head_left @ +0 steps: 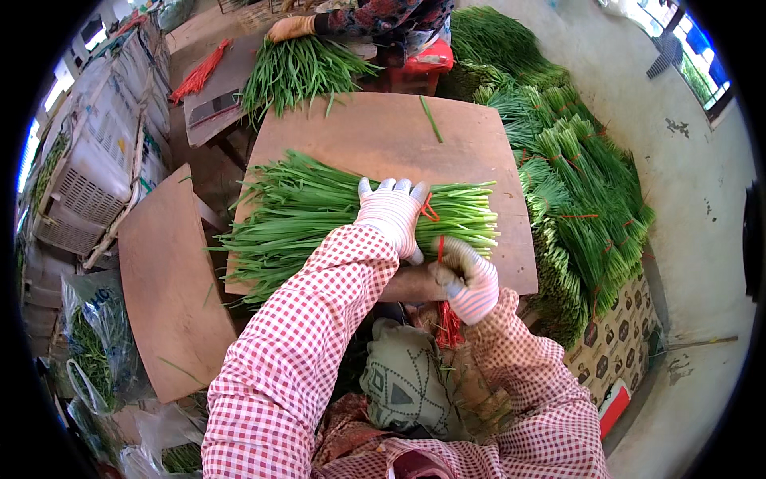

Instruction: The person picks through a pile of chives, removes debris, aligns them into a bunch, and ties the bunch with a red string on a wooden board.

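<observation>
A thick bundle of garlic chives (299, 219) lies crosswise on a brown board (383, 120), leafy ends left and pale cut stems right. My left hand (388, 215), in a striped glove, presses over the bundle, fingers across its top and thumb on the near side. A red tie (430, 209) shows on the stems just right of that hand. At the board's near edge, my gloved right hand (469, 283) is closed, pinching a red strand that stands up beside the stems. Whether this strand joins the tie around the bundle is hidden.
Tied chive bundles (586, 199) are heaped at the right along the wall. Opposite, a co-worker's gloved hand (291, 29) rests on loose chives (299, 76). Red ties (203, 70) lie on the far left table. More red ties (450, 326) hang below my right hand. Crates (96, 168) stand left.
</observation>
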